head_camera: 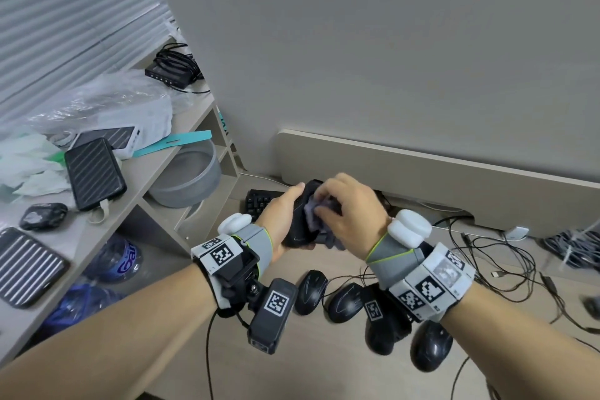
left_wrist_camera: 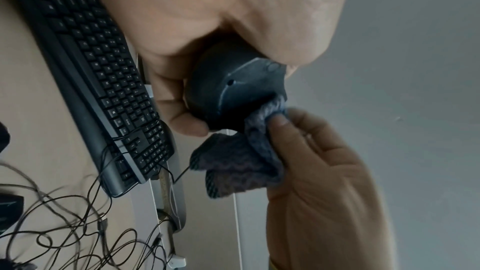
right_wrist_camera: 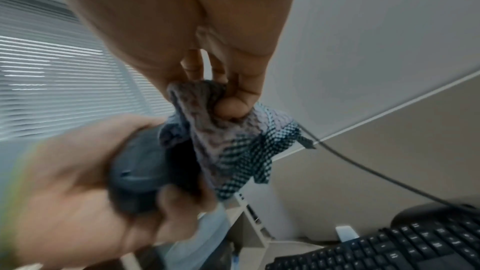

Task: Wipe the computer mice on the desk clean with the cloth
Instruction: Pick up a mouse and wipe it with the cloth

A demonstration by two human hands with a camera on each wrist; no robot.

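Note:
My left hand grips a black computer mouse lifted above the desk; the left wrist view shows its underside, and the right wrist view shows the same mouse blurred. My right hand pinches a grey-purple knitted cloth and presses it against the mouse. The cloth hangs below the fingers, also bunched under the thumb as cloth. Several more black mice lie on the desk near my wrists.
A black keyboard lies behind the hands by the desk's back panel. Tangled cables spread to the right. A shelf unit on the left holds power banks, plastic bags and a grey bowl.

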